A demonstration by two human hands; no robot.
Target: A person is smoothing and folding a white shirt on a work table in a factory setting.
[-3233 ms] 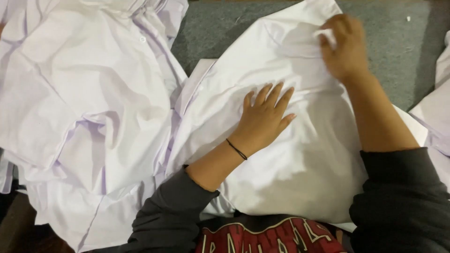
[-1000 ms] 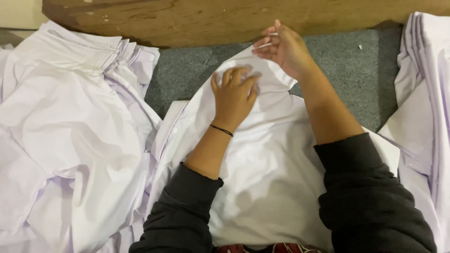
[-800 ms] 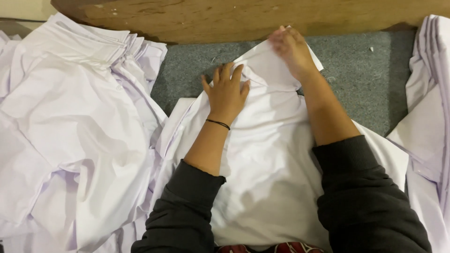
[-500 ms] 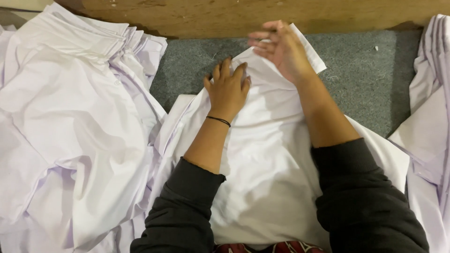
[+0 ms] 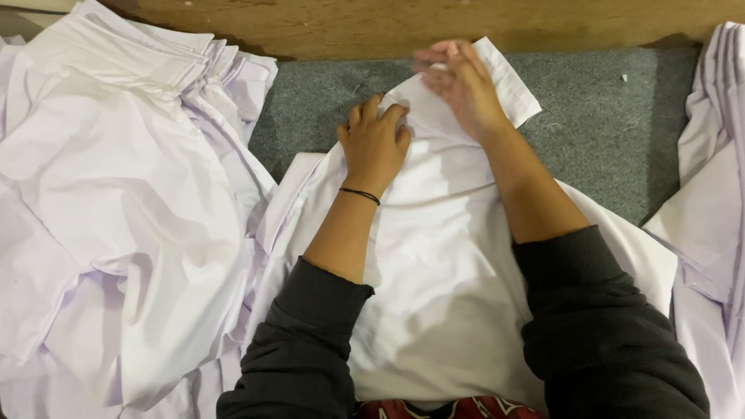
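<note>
From the head camera, looking straight down, a white shirt (image 5: 458, 256) lies spread on a grey felt-covered table (image 5: 597, 124), running from the person's lap up to both hands.

The left hand (image 5: 376, 143) lies palm down on the upper part of the shirt, its fingers curled and close together, pressing the fabric flat against the table. A thin black band (image 5: 359, 195) circles that wrist, and the dark grey sleeve (image 5: 299, 349) is pushed up to mid-forearm.

Just beyond and to the right of the left hand, the right hand (image 5: 462, 85) grips the shirt's far end, where a stiff band of cloth that looks like the collar (image 5: 508, 81) sticks out past the knuckles. The fingers are bunched together and closed on the fabric near the fingertips; exactly how much cloth is pinched between them I cannot tell, since the back of the hand hides it. The two hands are near each other but not touching, with a short fold of shirt between them.

Well to the left of the left hand sits a big rumpled heap of white garments (image 5: 116, 209), its edge touching the spread shirt. To the right of the right forearm, another stack of white cloth (image 5: 714, 225) hangs along the frame edge. Beyond both hands runs a wooden board (image 5: 372, 23) at the table's far side
</note>
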